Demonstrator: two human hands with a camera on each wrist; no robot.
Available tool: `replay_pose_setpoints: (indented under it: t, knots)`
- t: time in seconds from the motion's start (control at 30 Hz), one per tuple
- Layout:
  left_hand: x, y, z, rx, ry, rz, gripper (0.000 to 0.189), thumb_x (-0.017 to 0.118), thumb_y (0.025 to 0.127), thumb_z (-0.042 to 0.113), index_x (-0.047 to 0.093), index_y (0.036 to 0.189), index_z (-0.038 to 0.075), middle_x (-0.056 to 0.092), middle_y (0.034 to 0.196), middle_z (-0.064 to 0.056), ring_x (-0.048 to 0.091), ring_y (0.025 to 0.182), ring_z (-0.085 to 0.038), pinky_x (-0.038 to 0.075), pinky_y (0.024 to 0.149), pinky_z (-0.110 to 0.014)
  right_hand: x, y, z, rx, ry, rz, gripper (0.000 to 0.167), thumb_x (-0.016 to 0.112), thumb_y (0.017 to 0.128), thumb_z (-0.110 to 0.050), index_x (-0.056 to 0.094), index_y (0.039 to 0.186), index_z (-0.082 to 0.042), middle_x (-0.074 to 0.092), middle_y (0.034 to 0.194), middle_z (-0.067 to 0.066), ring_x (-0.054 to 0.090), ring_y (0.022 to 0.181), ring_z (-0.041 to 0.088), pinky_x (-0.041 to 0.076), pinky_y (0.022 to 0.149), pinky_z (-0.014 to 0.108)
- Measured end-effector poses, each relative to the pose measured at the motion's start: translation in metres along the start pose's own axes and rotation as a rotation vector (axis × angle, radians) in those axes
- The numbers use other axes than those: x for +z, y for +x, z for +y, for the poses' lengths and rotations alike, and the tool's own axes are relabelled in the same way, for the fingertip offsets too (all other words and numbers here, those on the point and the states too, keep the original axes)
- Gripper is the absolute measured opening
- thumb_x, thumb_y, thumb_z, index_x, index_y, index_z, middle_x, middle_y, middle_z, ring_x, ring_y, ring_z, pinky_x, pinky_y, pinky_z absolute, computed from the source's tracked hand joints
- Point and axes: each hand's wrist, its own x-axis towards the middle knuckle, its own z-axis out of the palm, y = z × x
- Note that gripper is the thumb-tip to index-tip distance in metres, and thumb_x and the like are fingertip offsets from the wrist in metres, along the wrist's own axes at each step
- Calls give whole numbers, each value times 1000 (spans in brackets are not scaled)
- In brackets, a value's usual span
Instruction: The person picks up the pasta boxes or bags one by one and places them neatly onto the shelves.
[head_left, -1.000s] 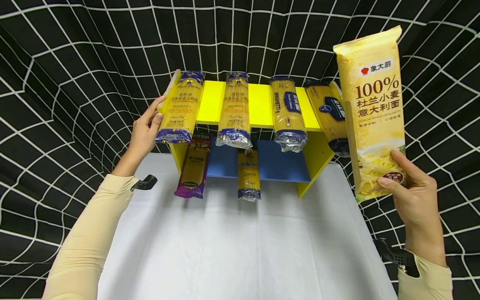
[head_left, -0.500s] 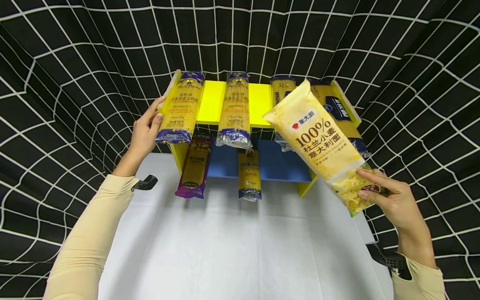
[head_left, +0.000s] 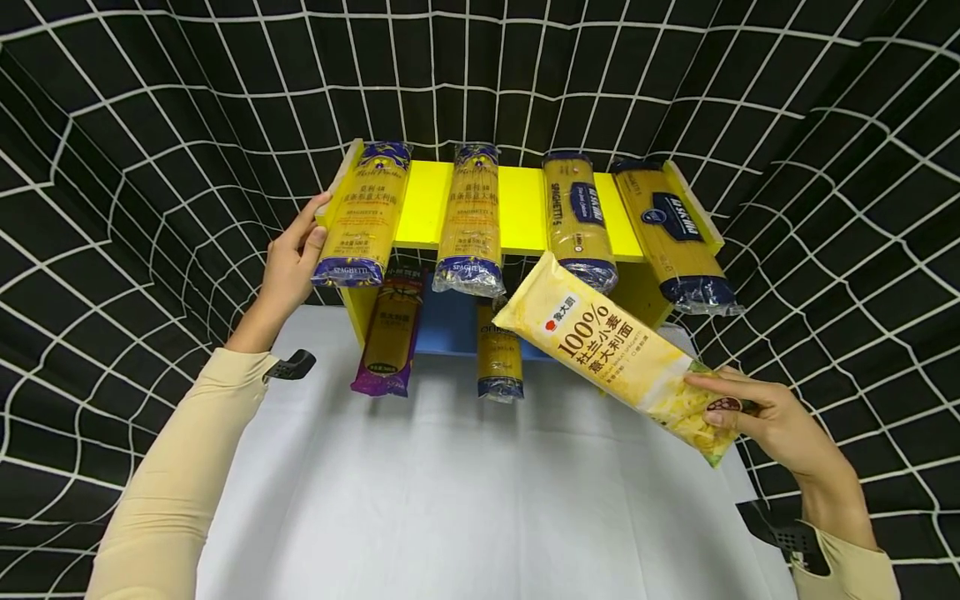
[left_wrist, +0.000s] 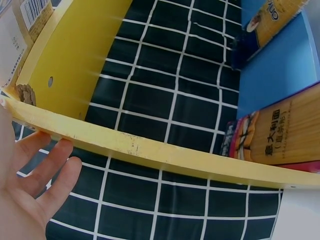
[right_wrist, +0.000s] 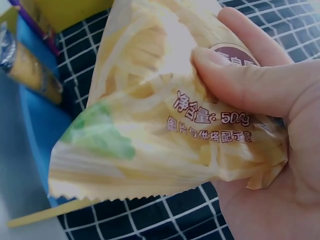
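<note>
My right hand (head_left: 772,417) grips the lower end of a pale yellow spaghetti packet (head_left: 600,350) with its thumb on the front. The packet slants up to the left before the lower opening of a yellow and blue shelf (head_left: 521,204), hiding part of it. In the right wrist view, the fingers and thumb (right_wrist: 235,87) pinch the packet's crinkled end. My left hand (head_left: 292,258) holds the left side panel of the shelf near its top; in the left wrist view, its fingers (left_wrist: 62,175) lie against the panel's outer side and the thumb is hardly seen.
Several spaghetti packets, including a blue-ended one (head_left: 468,221) and a navy-labelled one (head_left: 667,225), lie on the yellow top. On the blue lower board (head_left: 447,321) lie a purple packet (head_left: 386,333) and a yellow Ankara packet (head_left: 500,358). A white cloth (head_left: 465,500) spreads in front.
My right hand has brought the pale yellow packet leftward and down from the far right, tilting it from near upright to a slant before the lower board. My left hand has stayed on the side panel.
</note>
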Motion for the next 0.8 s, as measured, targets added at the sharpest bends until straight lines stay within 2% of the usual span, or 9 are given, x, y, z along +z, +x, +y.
replay_pose_setpoints:
  t: [0.1,0.27,0.37,0.53,0.67,0.8]
  knots:
    - [-1,0,1,6,1,9,46,44,105,36,38,149,47,65,125,-17,54,71,1,45,58,-8,2,0,0,27,-22,-54,46,60,86,16,63,130,1,58,123,-18,54,94,3,51,72,16]
    - [-2,1,1,9,3,15,46,44,104,36,38,148,47,65,128,-15,54,71,1,44,58,-8,10,5,2,110,-99,-111,40,62,92,2,65,130,-8,52,131,-28,51,107,-5,46,82,12]
    - [-1,1,1,0,1,4,46,44,104,37,37,148,48,66,123,-18,54,70,0,45,58,-8,16,10,6,132,-106,-138,39,62,93,-2,65,131,-9,52,128,-30,49,107,-6,44,83,12]
    - [1,0,0,-5,-3,3,46,44,104,37,37,148,49,66,119,-20,54,70,-1,45,58,-8,25,16,19,145,-75,-164,40,62,93,-3,64,132,-10,55,124,-26,52,97,4,49,76,21]
    - [1,1,1,0,-6,5,46,44,104,37,37,148,49,66,124,-18,54,72,-1,45,59,-8,32,18,30,170,-59,-163,40,63,93,-5,64,133,-12,55,131,-21,53,105,-3,49,80,19]
    - [1,0,2,-3,1,1,46,44,105,37,37,148,49,65,127,-17,54,73,-1,45,60,-7,41,18,47,207,11,-170,41,63,94,-8,62,135,-10,48,137,-27,48,117,-13,48,87,14]
